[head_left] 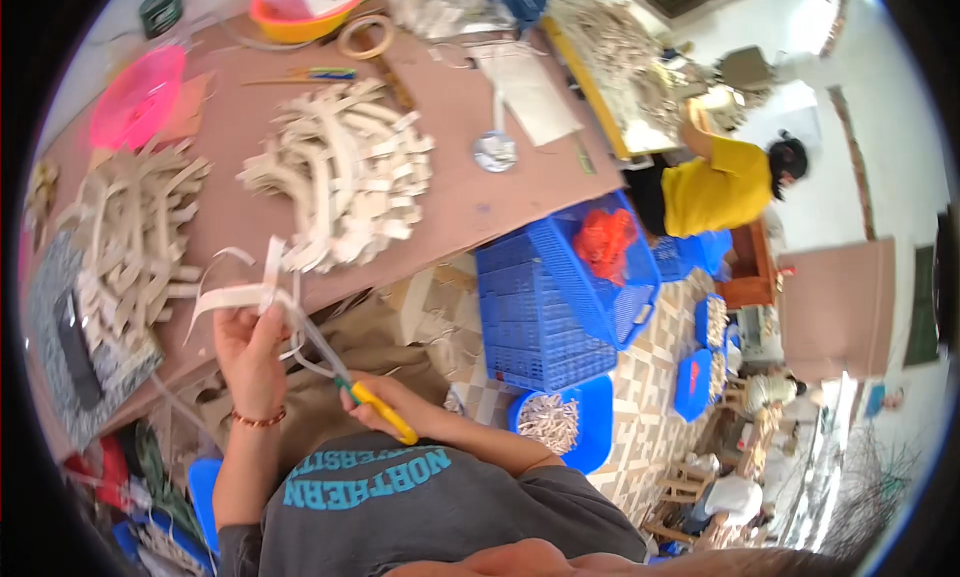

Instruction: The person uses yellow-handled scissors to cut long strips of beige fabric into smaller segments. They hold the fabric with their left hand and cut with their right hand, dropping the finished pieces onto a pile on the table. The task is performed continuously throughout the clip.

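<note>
2 hands (300, 362): pale strips (240, 295), yellow-handled scissors (372, 402); blue crates (560, 292) beside.

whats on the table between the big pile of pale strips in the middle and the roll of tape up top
In the head view, between the pile of pale strips and the roll of tape lies a pencil-like stick with green and blue ends on the brown table.

Pale flat strip piece (245, 295), curled ends, held upright; yellow-handled scissors (345, 372), blades against strip.
</note>
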`<state>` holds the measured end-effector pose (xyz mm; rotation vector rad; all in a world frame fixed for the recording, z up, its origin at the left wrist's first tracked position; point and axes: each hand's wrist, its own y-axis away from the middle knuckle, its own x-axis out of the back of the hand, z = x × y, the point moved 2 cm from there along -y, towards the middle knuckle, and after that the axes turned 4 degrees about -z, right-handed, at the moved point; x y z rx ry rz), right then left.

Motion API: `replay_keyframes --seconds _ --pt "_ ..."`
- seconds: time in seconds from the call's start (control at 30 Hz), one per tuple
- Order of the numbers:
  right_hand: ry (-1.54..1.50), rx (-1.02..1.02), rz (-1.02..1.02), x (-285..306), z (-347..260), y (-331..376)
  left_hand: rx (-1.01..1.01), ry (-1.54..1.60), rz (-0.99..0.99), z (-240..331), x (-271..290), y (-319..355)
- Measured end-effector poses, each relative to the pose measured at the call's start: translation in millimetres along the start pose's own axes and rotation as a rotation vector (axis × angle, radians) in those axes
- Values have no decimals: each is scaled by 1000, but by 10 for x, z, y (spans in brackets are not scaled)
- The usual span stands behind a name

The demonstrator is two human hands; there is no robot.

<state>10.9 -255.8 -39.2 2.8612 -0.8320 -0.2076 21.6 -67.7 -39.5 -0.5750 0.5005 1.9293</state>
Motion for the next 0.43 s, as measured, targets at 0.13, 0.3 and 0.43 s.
replay_keyframes --seconds 0.13,0.3,0.43 --pt "-166 -69 24 -77 202 15 -6 -38 76 70 -32 -16" --pt "-177 -75 14 -70 139 -15 -15 8 36 117 6 1" --pt "-124 -51 -29 -50 135 -38 -44 -2 50 145 -18 32"
